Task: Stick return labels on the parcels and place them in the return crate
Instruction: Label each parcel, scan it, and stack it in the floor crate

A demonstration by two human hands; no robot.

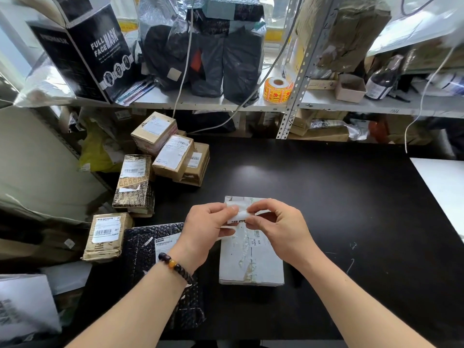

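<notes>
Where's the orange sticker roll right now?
Head view, upper centre: the orange sticker roll sits on the shelf, between the black bags and the perforated metal upright.

A parcel stockroom: labelled boxes [173,156] (taped), metal shelving [298,79].

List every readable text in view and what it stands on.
"FULL FACE MASK": black cardboard box on shelf.
"MXRC 03": white rectangular parcel.
Too blurred: orange sticker roll, labels on brown cardboard parcels, small white label pinched by left hand and right hand.
</notes>
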